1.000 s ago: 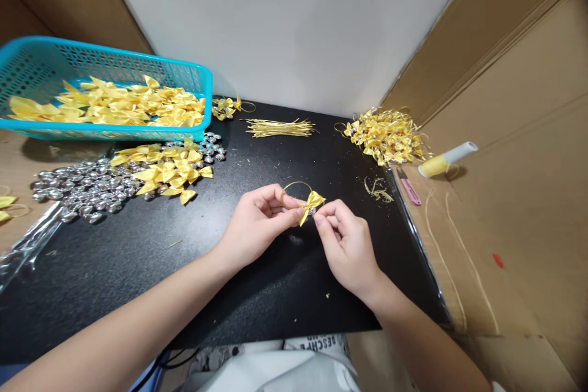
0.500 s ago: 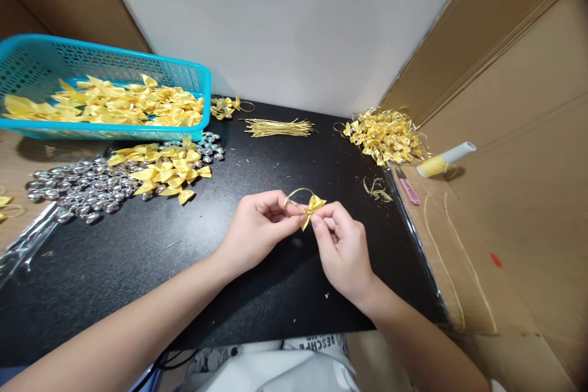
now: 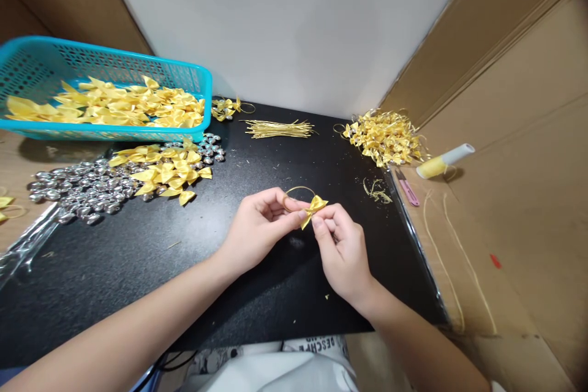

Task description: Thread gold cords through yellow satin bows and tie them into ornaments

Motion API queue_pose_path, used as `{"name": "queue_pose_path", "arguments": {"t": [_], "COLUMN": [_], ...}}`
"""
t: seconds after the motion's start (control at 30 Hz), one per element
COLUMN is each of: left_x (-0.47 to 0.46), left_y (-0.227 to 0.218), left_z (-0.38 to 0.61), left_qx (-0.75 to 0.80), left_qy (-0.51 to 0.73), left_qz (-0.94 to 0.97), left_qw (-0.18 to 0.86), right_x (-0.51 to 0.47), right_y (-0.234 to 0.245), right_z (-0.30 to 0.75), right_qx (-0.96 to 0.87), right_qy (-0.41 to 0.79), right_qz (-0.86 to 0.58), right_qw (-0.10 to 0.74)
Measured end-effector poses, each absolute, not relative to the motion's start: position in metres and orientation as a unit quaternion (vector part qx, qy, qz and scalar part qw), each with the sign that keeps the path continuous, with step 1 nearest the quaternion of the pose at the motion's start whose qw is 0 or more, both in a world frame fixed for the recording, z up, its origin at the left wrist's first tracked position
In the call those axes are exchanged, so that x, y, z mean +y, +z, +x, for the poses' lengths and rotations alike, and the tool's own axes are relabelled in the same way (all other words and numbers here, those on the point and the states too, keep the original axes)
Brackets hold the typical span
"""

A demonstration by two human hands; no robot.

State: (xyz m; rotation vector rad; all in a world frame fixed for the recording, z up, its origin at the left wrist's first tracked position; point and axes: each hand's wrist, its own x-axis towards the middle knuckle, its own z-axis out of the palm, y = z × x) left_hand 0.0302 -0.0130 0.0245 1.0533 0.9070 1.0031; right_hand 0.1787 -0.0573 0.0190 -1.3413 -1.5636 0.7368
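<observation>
A yellow satin bow [image 3: 316, 206] with a loop of thin gold cord [image 3: 301, 188] is held above the black tabletop [image 3: 257, 300]. My left hand [image 3: 264, 226] pinches its left side, thumb and index finger closed at the bow's middle, and the loop rises over those fingertips. On the other side, my right hand [image 3: 342, 248] has thumb and index finger closed at the bow's lower right edge. Whether a bead sits behind the bow is hidden by the fingers.
At the left stands a turquoise basket [image 3: 206, 98] of yellow bows, with silver beads [image 3: 92, 190] and loose bows [image 3: 172, 171] before it. Gold cords [image 3: 280, 128] lie at the back. Finished-looking bows [image 3: 386, 138], a pink cutter [image 3: 407, 188] and a grey-yellow tube [image 3: 445, 161] are at right.
The bow has turned slightly between my fingers, showing its front more, and the cord loop leans over flatter. Both hands stay in nearly the same place.
</observation>
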Motion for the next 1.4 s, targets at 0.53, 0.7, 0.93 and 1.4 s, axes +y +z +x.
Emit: {"name": "queue_pose_path", "arguments": {"t": [0.53, 0.7, 0.93, 1.4], "left_x": [-0.0128, -0.0126, -0.0151, -0.0130], "left_y": [0.0243, 0.0231, 0.0190, 0.0189], "left_z": [0.0297, 0.0295, 0.0306, 0.0287], "left_qx": [0.398, 0.391, 0.385, 0.408], "left_qy": [0.457, 0.460, 0.477, 0.471], "left_qz": [0.452, 0.452, 0.487, 0.583], "left_qw": [0.655, 0.657, 0.623, 0.521], "right_x": [-0.0578, -0.0583, -0.0586, -0.0574], "right_y": [0.0162, 0.0148, 0.0145, 0.0147], "right_z": [0.1779, 0.1771, 0.1768, 0.1771], "right_qx": [-0.612, -0.600, -0.600, -0.603], "right_qy": [0.337, 0.345, 0.346, 0.337], "right_qz": [-0.550, -0.556, -0.557, -0.558], "right_qw": [0.458, 0.460, 0.458, 0.460]}}
